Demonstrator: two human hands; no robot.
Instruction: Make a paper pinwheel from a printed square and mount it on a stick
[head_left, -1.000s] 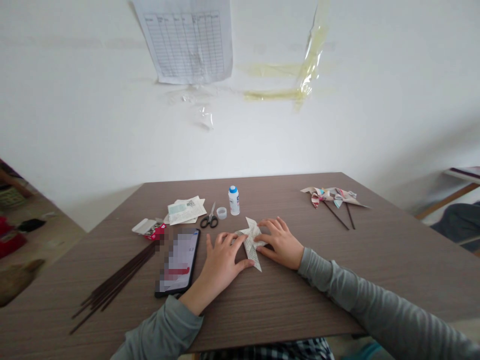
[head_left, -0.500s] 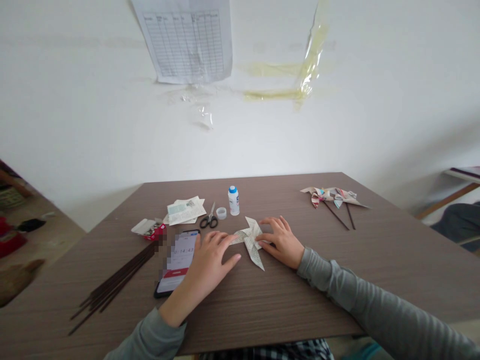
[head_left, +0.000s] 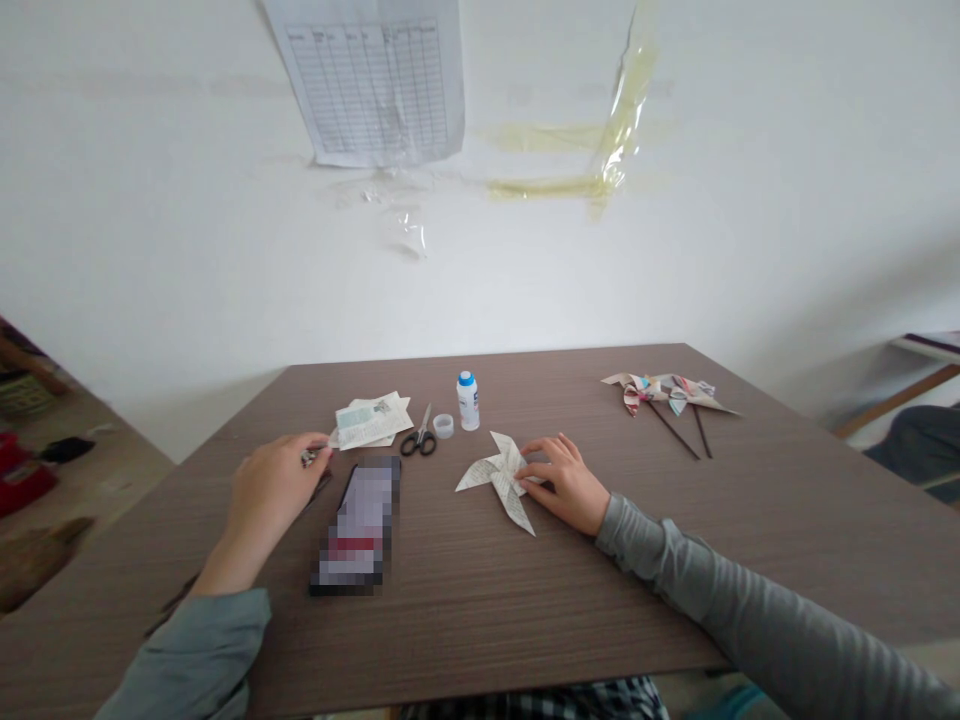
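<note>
A four-bladed pinwheel (head_left: 504,478) folded from printed paper lies flat on the table in front of me. My right hand (head_left: 566,487) holds it by the right side, its fingertips on the paper and covering part of one blade. Over on the left, my left hand (head_left: 271,490) closes round a small box (head_left: 309,457), which it mostly hides; what is inside cannot be made out. A phone (head_left: 358,525) with a blurred screen lies just right of that hand. Dark thin sticks (head_left: 174,602) are largely covered by my left forearm.
Beyond the phone are printed paper sheets (head_left: 371,420), black-handled scissors (head_left: 418,442), a small clear cup (head_left: 443,427) and a white bottle with a blue cap (head_left: 468,402). Two finished pinwheels on sticks (head_left: 675,425) lie at the back right. A wall stands behind the table.
My left hand has left the pinwheel and moved left, past the phone, to the small box. My right hand stays on the pinwheel, whose left blade now shows fully.
</note>
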